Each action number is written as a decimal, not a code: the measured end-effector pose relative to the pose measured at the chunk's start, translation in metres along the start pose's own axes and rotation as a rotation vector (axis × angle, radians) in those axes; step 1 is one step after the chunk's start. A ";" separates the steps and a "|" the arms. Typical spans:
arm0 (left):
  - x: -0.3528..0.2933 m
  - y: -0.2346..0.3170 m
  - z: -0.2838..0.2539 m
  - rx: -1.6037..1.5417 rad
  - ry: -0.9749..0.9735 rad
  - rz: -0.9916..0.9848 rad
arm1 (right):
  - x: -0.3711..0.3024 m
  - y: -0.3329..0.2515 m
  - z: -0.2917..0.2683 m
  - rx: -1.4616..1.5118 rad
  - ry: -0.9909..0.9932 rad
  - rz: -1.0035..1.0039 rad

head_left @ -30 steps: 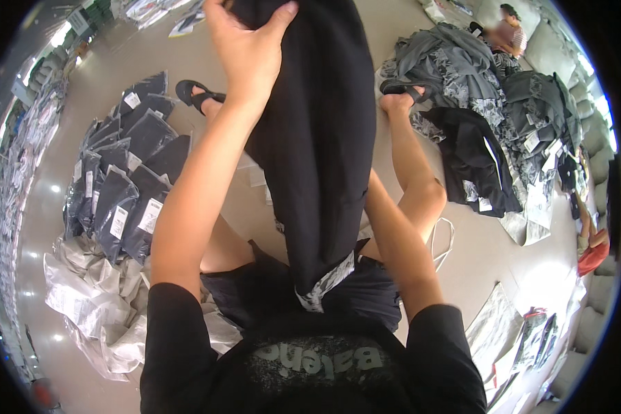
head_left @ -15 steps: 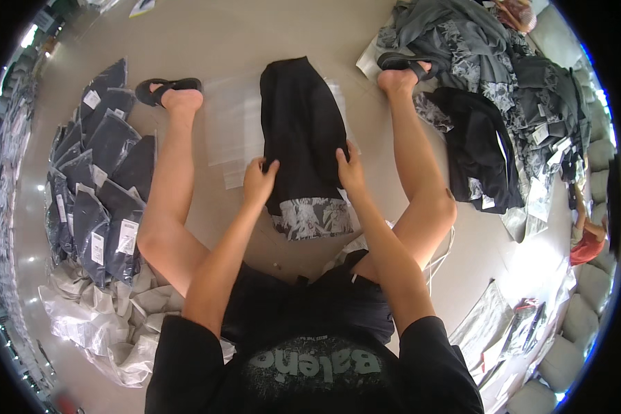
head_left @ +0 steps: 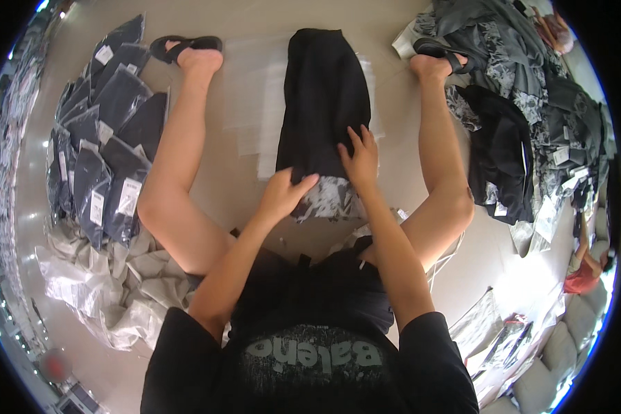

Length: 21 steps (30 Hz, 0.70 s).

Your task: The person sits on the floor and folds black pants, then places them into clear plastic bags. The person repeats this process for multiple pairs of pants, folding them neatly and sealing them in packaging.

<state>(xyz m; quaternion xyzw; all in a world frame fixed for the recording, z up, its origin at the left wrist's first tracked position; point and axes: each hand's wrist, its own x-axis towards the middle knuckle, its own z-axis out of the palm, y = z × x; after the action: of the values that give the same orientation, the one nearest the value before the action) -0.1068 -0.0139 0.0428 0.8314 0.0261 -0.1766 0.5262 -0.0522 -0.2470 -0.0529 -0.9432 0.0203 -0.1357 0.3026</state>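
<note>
A folded black garment (head_left: 324, 96) lies lengthwise on the floor between my legs, with a grey-and-white patterned band (head_left: 328, 199) at its near end. My left hand (head_left: 283, 193) holds the left edge near that band, thumb stretched over the top; its other fingers are mostly hidden. On the right side of the cloth rests my right hand (head_left: 362, 160), open, its fingers spread just above the band. Beneath the garment, clear plastic bags (head_left: 252, 103) show at both sides.
Bagged dark garments with white tags (head_left: 121, 124) overlap at left, above crumpled pale sheeting (head_left: 145, 290). At right are a black garment (head_left: 500, 152) and a heap of grey patterned garments (head_left: 490, 41). Another person in red (head_left: 583, 276) sits at the far right edge.
Both hands have slid toward the garment's near end, and the right hand's fingers have spread on top of it. The whole view has shifted slightly.
</note>
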 end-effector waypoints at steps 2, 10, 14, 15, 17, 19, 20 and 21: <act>0.016 0.024 -0.001 -0.028 -0.042 0.063 | -0.001 0.005 -0.002 -0.082 -0.087 0.030; 0.044 0.052 -0.008 -0.702 -0.082 -0.419 | -0.019 -0.098 -0.122 0.658 -0.557 -0.205; 0.060 0.019 -0.005 -1.120 -0.425 -0.355 | -0.042 -0.052 -0.067 0.655 -0.304 0.082; 0.049 0.031 -0.012 -1.156 -0.334 -0.388 | -0.042 -0.031 -0.052 0.716 -0.265 0.211; 0.043 -0.008 -0.024 -0.629 -0.053 -0.268 | -0.041 -0.022 -0.044 0.835 -0.200 0.355; 0.040 -0.069 -0.017 0.162 0.198 -0.082 | -0.040 -0.023 -0.042 0.950 -0.193 0.498; 0.024 -0.078 -0.010 0.559 0.270 0.022 | -0.041 -0.022 -0.043 1.004 -0.183 0.572; 0.016 -0.072 0.000 0.522 0.281 -0.076 | -0.041 -0.023 -0.046 1.013 -0.236 0.547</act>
<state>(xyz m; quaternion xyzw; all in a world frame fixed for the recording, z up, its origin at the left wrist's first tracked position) -0.1079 0.0161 -0.0245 0.9533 0.0837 -0.0801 0.2789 -0.1048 -0.2495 -0.0142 -0.6504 0.1615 0.0605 0.7398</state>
